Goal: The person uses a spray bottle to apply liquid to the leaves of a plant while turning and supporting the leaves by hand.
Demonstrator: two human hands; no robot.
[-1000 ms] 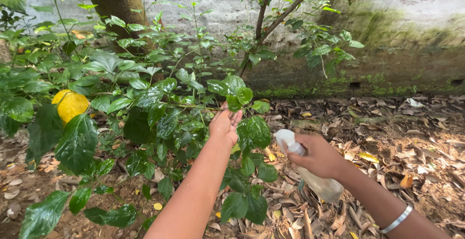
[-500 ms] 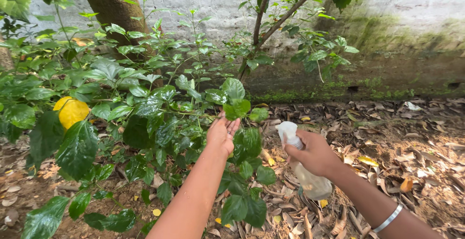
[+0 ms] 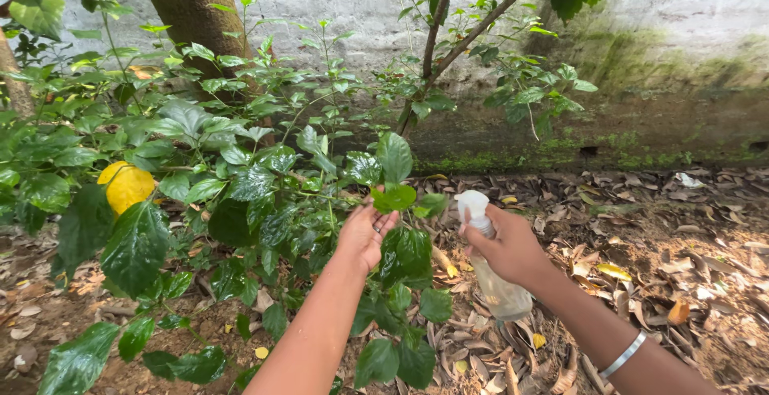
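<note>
A yellow leaf (image 3: pixel 126 186) hangs at far left in a wet green shrub (image 3: pixel 240 179). The left hand (image 3: pixel 364 233), fingers spread, cups a leafy twig (image 3: pixel 392 195). The right hand (image 3: pixel 513 247) grips a clear spray bottle (image 3: pixel 489 263) just beside it, above dry leaves (image 3: pixel 657 235)

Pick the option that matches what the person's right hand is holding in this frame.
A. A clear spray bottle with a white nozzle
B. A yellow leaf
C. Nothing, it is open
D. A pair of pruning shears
A: the right hand is wrapped around the neck of a clear spray bottle, its white nozzle aimed at the wet green leaves that the left hand touches from beneath.
</note>
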